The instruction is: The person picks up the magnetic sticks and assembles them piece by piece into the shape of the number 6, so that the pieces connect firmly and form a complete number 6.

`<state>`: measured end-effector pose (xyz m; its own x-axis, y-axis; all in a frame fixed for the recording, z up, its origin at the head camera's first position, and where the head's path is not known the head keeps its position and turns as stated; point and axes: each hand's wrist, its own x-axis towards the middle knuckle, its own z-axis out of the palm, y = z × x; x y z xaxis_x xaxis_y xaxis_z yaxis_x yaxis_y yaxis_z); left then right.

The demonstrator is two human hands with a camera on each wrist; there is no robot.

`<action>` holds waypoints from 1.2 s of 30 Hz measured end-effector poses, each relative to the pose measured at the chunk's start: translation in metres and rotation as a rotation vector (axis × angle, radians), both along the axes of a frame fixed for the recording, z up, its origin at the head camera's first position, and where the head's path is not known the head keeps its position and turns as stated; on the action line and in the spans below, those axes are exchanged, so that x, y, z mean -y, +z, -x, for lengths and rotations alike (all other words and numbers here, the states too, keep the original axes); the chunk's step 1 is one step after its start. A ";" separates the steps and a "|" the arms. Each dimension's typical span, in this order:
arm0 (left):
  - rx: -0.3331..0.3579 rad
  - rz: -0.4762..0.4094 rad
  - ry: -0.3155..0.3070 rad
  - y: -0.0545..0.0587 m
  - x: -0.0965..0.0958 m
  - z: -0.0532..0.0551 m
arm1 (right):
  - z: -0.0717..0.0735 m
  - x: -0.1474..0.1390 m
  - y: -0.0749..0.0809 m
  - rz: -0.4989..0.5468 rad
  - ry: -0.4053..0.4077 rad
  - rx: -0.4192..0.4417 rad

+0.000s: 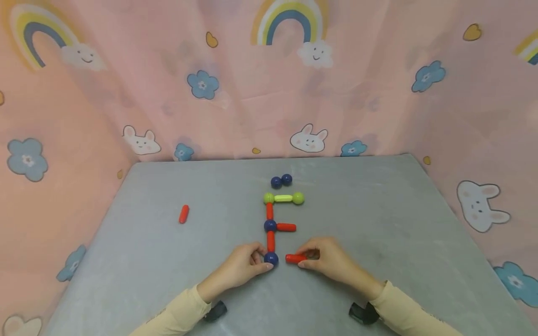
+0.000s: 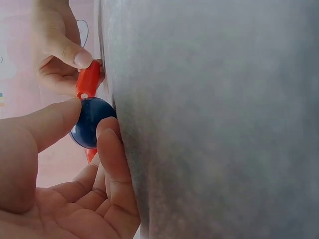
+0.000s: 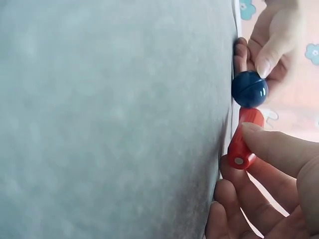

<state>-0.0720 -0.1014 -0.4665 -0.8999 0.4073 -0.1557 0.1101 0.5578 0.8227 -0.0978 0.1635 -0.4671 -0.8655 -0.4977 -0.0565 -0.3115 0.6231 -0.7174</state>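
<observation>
My left hand [image 1: 242,266] pinches the dark blue ball [image 1: 271,259] at the near end of a flat figure of magnetic rods and balls. In my right hand [image 1: 332,260], between thumb and fingers, is a red rod [image 1: 293,258], level with that ball and, in the head view, a small gap to its right. From the held ball a red rod [image 1: 271,241] runs up to a second blue ball [image 1: 270,226], which has another red rod [image 1: 287,227] pointing right. Farther up, a red rod [image 1: 270,211] meets a green ball [image 1: 268,198]; a green rod [image 1: 283,198] joins it to another green ball [image 1: 298,198].
Two loose blue balls [image 1: 276,182] touch each other beyond the figure. A lone red rod [image 1: 183,214] lies to the left on the grey table [image 1: 378,200]. Pink printed cloth [image 1: 244,112] hangs behind and beside the table. A dark wrist device [image 1: 364,313] shows beneath the right sleeve.
</observation>
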 end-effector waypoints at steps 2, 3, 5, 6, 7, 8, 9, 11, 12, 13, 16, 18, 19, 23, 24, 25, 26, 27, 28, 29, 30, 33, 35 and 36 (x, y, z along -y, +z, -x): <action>0.000 0.001 0.004 -0.001 0.001 0.000 | 0.000 0.002 0.001 -0.011 0.005 -0.010; 0.000 0.002 0.006 -0.001 0.001 0.000 | 0.000 0.003 0.001 -0.013 0.005 -0.010; -0.002 -0.003 0.008 -0.002 0.001 0.000 | 0.001 0.004 0.002 -0.012 0.006 -0.013; 0.000 -0.004 0.010 -0.002 0.002 0.000 | 0.001 0.004 0.002 -0.010 0.007 -0.013; -0.001 -0.006 0.010 -0.002 0.002 0.001 | 0.001 0.004 0.002 -0.009 0.010 -0.015; 0.000 -0.008 0.010 -0.002 0.002 0.001 | 0.002 0.005 0.002 -0.006 0.011 -0.016; 0.001 -0.010 0.009 -0.002 0.002 0.001 | 0.002 0.005 0.002 -0.006 0.010 -0.012; 0.000 -0.012 0.007 -0.002 0.002 0.001 | 0.003 0.005 0.002 -0.005 0.014 -0.010; 0.001 -0.012 0.008 -0.002 0.002 0.001 | 0.003 0.005 0.002 -0.004 0.014 -0.004; -0.001 -0.013 0.007 -0.001 0.003 0.000 | 0.003 0.006 0.002 -0.002 0.014 0.001; 0.005 -0.014 0.007 -0.001 0.003 -0.001 | 0.003 0.007 0.001 0.004 0.017 0.022; 0.011 -0.015 0.007 -0.002 0.003 -0.002 | 0.002 0.007 0.001 0.008 0.019 0.029; 0.013 -0.015 0.007 -0.002 0.003 -0.002 | 0.002 0.007 0.000 0.008 0.022 0.022; 0.015 -0.023 0.007 -0.003 0.002 -0.002 | 0.001 0.006 -0.001 -0.003 0.013 0.003; 0.013 -0.023 0.006 -0.003 0.002 -0.002 | 0.001 0.006 -0.001 -0.001 0.015 -0.006; 0.013 -0.026 0.005 -0.003 0.002 -0.002 | 0.001 0.006 -0.001 0.002 0.017 -0.013; 0.013 -0.029 0.004 -0.003 0.002 -0.002 | 0.001 0.006 -0.001 0.006 0.017 -0.013; 0.012 -0.032 0.001 -0.003 0.002 -0.002 | 0.001 0.006 0.000 0.014 0.020 -0.019; 0.013 -0.033 0.000 -0.003 0.002 -0.002 | 0.001 0.006 0.000 0.022 0.024 -0.023; 0.013 -0.032 -0.001 -0.002 0.002 -0.002 | 0.001 0.006 0.000 0.030 0.026 -0.025; 0.012 -0.032 -0.002 -0.002 0.002 -0.002 | 0.001 0.006 0.000 0.035 0.029 -0.026; 0.010 -0.032 -0.004 -0.001 0.001 -0.002 | 0.001 0.006 0.002 0.032 0.024 -0.021; 0.009 -0.030 -0.004 -0.001 0.000 -0.002 | 0.001 0.005 0.002 0.025 0.022 -0.015; 0.010 -0.030 -0.004 -0.001 0.000 -0.002 | 0.001 0.005 0.002 0.021 0.022 -0.015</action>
<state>-0.0703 -0.1016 -0.4674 -0.8966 0.4158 -0.1525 0.1038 0.5320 0.8404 -0.0986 0.1581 -0.4648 -0.8547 -0.5180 -0.0330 -0.3361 0.6008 -0.7253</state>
